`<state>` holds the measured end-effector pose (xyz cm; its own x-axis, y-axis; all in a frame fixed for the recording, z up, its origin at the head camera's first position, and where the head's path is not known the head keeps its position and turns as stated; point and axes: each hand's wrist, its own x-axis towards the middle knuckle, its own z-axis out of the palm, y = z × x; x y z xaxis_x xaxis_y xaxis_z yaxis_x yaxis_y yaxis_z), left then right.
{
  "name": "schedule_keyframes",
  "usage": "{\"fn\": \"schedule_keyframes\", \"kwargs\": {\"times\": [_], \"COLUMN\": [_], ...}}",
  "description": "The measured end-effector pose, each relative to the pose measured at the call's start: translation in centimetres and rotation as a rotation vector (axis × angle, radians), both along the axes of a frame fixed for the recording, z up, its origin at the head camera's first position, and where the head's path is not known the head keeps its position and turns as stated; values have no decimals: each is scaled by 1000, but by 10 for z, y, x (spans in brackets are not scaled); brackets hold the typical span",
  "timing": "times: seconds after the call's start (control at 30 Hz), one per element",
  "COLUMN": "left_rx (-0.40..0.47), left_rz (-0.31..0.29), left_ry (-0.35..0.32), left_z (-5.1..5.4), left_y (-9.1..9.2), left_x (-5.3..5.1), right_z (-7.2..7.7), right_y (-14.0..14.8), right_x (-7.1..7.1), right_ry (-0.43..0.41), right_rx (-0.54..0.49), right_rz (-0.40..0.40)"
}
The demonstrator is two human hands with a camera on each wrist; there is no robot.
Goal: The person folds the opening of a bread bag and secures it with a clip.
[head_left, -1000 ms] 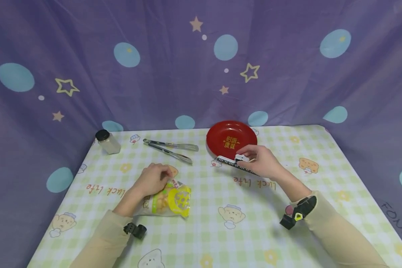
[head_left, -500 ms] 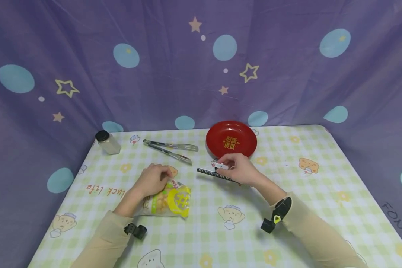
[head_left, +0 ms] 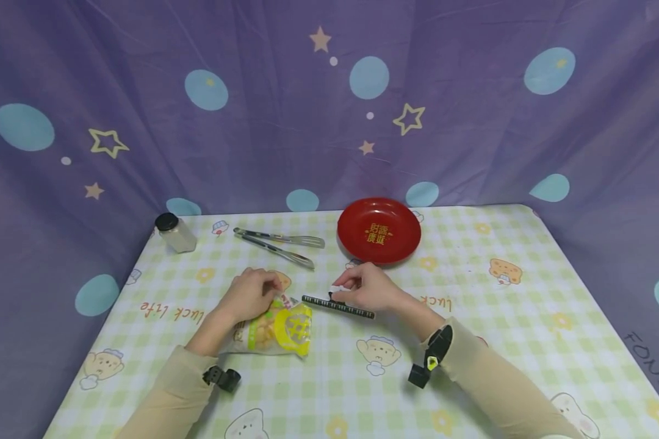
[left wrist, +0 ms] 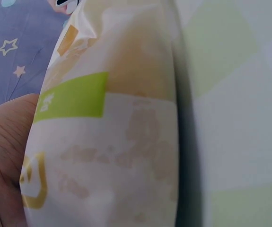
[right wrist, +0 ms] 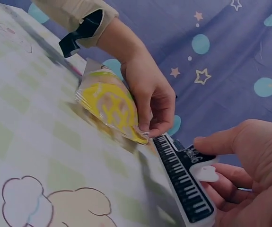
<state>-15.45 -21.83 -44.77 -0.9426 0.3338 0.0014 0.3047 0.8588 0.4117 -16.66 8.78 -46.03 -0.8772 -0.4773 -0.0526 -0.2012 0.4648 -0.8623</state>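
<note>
My left hand (head_left: pixel 251 294) pinches the upper corner of a clear, yellow and green printed food bag (head_left: pixel 266 329) that lies on the table. In the left wrist view the bag (left wrist: pixel 121 137) fills the middle, with part of the hand behind it. A long bag clip printed with piano keys (right wrist: pixel 183 179) is held by its handle between the thumb and fingers of my right hand (head_left: pixel 372 289). In the head view the near end of the clip (head_left: pixel 329 304) points at the bag's pinched corner. I cannot tell whether the clip's jaws are parted.
A red plate (head_left: pixel 379 228) with gold characters stands at the back. Metal tongs (head_left: pixel 280 244) lie spread left of it. At the far left stands a jar with a black lid (head_left: pixel 176 233). A checked cloth (head_left: pixel 329 378) covers the table, and a purple curtain (head_left: pixel 285 140) hangs behind.
My right hand has carried the bag clip leftward and nearer to me, from beside the red plate to next to the bag. My left hand and the bag have stayed in place.
</note>
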Motion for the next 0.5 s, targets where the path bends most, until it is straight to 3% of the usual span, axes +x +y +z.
{"fn": "schedule_keyframes", "kwargs": {"times": [0.27,0.5], "left_rx": [-4,-9], "left_rz": [-4,2], "left_ry": [16,21], "left_z": [-2,-4], "left_y": [0,0], "left_x": [0,-1], "right_z": [-6,-11], "right_y": [-5,-6], "right_x": [-1,-4], "right_ry": [-271,-313], "right_rx": [-144,-155], "right_rz": [-30,-95]}}
